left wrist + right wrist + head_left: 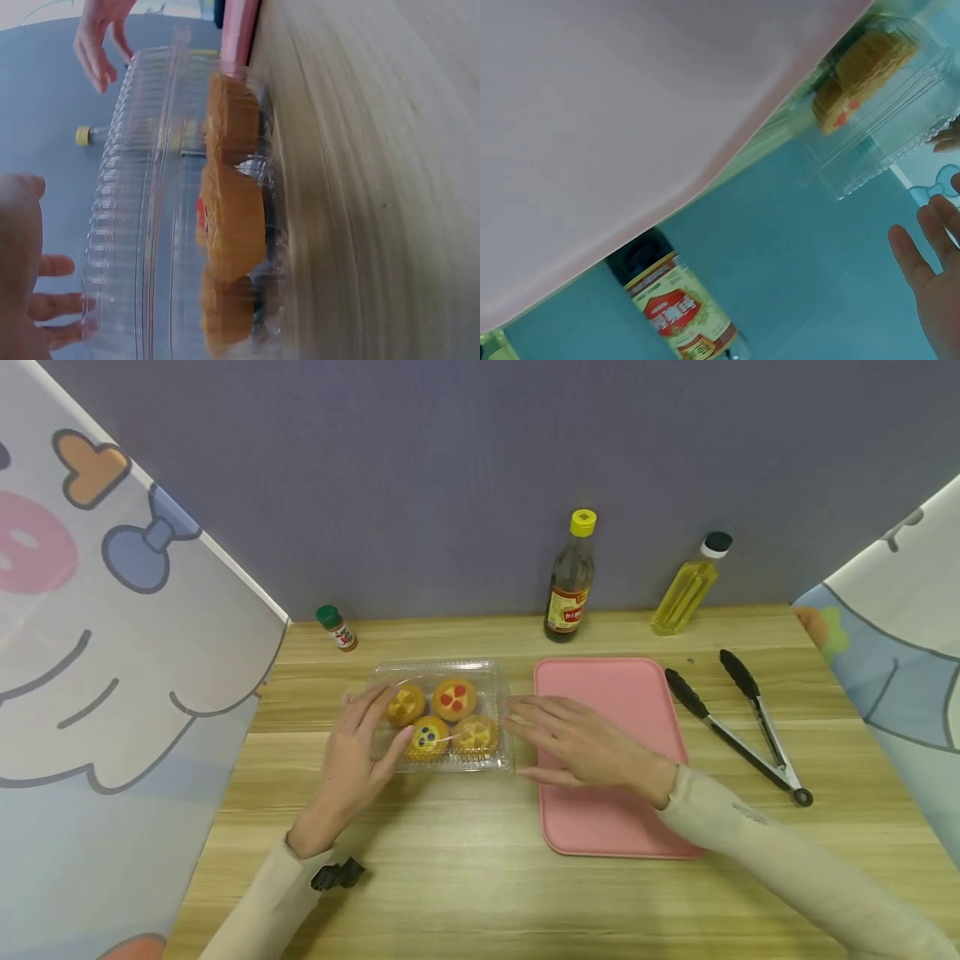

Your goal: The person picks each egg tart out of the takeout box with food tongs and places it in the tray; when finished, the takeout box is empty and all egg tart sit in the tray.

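Note:
A clear plastic clamshell box point(480, 672) with its lid down holds several fruit-topped tarts point(454, 700), one with red pieces on it. My left hand point(351, 772) is at the box's left side with fingers spread; in the left wrist view its fingertips meet the lid point(124, 262). Fingers extended, my right hand point(581, 742) hovers over the left part of a pink tray point(611, 685), close to the box's right side. In the right wrist view a gap shows between the right hand point(941, 300) and the box point(907, 127).
Metal tongs with black tips point(738, 747) lie spread to the right of the tray. Along the back wall stand a dark sauce bottle point(570, 589) with a yellow cap, a yellow oil bottle point(686, 593) and a small green-capped seasoning jar point(337, 628).

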Action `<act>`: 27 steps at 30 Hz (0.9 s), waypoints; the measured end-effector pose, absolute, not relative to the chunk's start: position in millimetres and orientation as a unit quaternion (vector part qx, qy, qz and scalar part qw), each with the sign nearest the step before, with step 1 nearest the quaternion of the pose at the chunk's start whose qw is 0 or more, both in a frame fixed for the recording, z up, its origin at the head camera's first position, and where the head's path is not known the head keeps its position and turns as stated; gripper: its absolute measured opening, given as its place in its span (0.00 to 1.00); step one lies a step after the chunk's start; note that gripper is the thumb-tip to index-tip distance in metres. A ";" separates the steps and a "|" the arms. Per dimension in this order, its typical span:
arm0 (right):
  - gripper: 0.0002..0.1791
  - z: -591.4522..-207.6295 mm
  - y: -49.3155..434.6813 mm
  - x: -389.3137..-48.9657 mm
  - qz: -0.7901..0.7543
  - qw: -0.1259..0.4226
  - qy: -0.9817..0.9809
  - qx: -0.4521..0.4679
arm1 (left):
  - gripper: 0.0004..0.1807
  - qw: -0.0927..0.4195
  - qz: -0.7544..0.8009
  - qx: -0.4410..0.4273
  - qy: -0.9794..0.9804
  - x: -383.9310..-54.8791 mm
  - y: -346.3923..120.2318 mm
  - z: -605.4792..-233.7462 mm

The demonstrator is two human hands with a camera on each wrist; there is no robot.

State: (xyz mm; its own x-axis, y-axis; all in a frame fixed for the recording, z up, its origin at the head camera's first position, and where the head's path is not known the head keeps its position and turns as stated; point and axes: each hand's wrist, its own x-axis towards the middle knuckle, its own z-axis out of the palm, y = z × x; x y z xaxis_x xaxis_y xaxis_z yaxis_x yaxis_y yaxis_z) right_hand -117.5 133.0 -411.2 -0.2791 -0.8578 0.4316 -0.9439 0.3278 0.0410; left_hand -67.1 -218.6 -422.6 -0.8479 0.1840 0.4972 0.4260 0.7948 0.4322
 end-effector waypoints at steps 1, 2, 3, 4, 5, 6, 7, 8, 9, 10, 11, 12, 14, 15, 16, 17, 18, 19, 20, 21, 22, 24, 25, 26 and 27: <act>0.41 -411.5 130.5 -117.4 0.112 0.198 -0.789 0.571 | 0.32 0.219 -0.285 -0.151 -0.921 -65.9 -221.2 -423.6; 0.42 -411.6 127.9 -117.0 0.112 0.205 -0.785 0.573 | 0.31 0.216 -0.296 -0.137 -0.920 -64.5 -223.5 -424.3; 0.42 -411.8 125.2 -116.6 0.114 0.210 -0.782 0.575 | 0.31 0.211 -0.306 -0.123 -0.920 -63.1 -225.4 -424.5; 0.42 -412.1 122.7 -116.1 0.115 0.214 -0.779 0.578 | 0.32 0.205 -0.315 -0.110 -0.920 -61.5 -227.3 -425.0; 0.40 -412.3 120.0 -115.8 0.117 0.220 -0.775 0.581 | 0.32 0.198 -0.325 -0.097 -0.920 -59.9 -228.9 -425.3; 0.38 -412.4 117.6 -115.2 0.118 0.223 -0.772 0.583 | 0.32 0.190 -0.334 -0.084 -0.919 -58.3 -230.4 -425.6; 0.36 -412.5 115.2 -114.9 0.122 0.227 -0.768 0.586 | 0.33 0.183 -0.342 -0.073 -0.919 -56.6 -231.7 -426.1; 0.34 -412.5 112.5 -114.4 0.125 0.230 -0.765 0.589 | 0.33 0.177 -0.349 -0.065 -0.918 -55.4 -233.0 -426.3; 0.33 -412.9 110.2 -114.2 0.129 0.234 -0.760 0.592 | 0.34 0.173 -0.353 -0.059 -0.917 -54.4 -234.2 -426.7; 0.32 -413.0 107.7 -113.9 0.132 0.236 -0.757 0.595 | 0.35 0.170 -0.357 -0.055 -0.917 -53.5 -235.5 -427.7; 0.32 -413.2 105.4 -113.5 0.134 0.238 -0.753 0.598 | 0.35 0.167 -0.358 -0.052 -0.917 -52.8 -236.6 -428.5; 0.32 -413.3 103.3 -112.7 0.135 0.238 -0.752 0.600 | 0.36 0.163 -0.359 -0.050 -0.918 -51.9 -237.6 -429.3; 0.32 -414.3 99.1 -111.3 0.132 0.239 -0.748 0.605 | 0.39 0.152 -0.361 -0.046 -0.919 -49.8 -239.5 -431.3; 0.32 -414.6 97.1 -110.5 0.130 0.236 -0.747 0.607 | 0.40 0.143 -0.364 -0.042 -0.919 -48.3 -240.3 -432.4; 0.33 -414.7 95.1 -109.4 0.126 0.233 -0.748 0.609 | 0.41 0.134 -0.368 -0.039 -0.919 -46.7 -241.2 -433.8; 0.33 -415.0 93.4 -108.4 0.121 0.231 -0.750 0.608 | 0.42 0.125 -0.375 -0.035 -0.918 -45.2 -241.9 -434.9; 0.33 -415.2 91.4 -107.5 0.119 0.227 -0.751 0.608 | 0.43 0.115 -0.384 -0.029 -0.916 -43.6 -242.5 -435.9; 0.33 -415.2 89.4 -106.6 0.118 0.225 -0.753 0.608 | 0.44 0.105 -0.392 -0.024 -0.913 -41.9 -243.0 -436.7; 0.33 -414.8 87.4 -105.8 0.118 0.223 -0.754 0.607 | 0.45 0.095 -0.401 -0.019 -0.911 -40.3 -243.7 -437.4; 0.33 -414.6 85.1 -105.1 0.118 0.223 -0.754 0.606 | 0.45 0.086 -0.410 -0.015 -0.908 -38.8 -244.4 -438.1; 0.33 -414.5 82.8 -104.7 0.117 0.226 -0.753 0.607 | 0.46 0.078 -0.417 -0.011 -0.906 -37.4 -245.0 -438.5; 0.31 -413.9 77.5 -104.0 0.117 0.230 -0.748 0.611 | 0.46 0.064 -0.428 -0.004 -0.902 -34.6 -246.4 -439.0; 0.30 -413.5 74.9 -103.6 0.116 0.233 -0.745 0.614 | 0.46 0.057 -0.433 0.000 -0.900 -33.2 -247.2 -439.2; 0.28 -413.2 72.2 -103.4 0.114 0.235 -0.742 0.617 | 0.46 0.050 -0.438 0.003 -0.898 -31.9 -247.9 -439.4; 0.27 -413.0 69.5 -103.2 0.113 0.236 -0.740 0.620 | 0.46 0.043 -0.443 0.007 -0.895 -30.6 -248.4 -439.5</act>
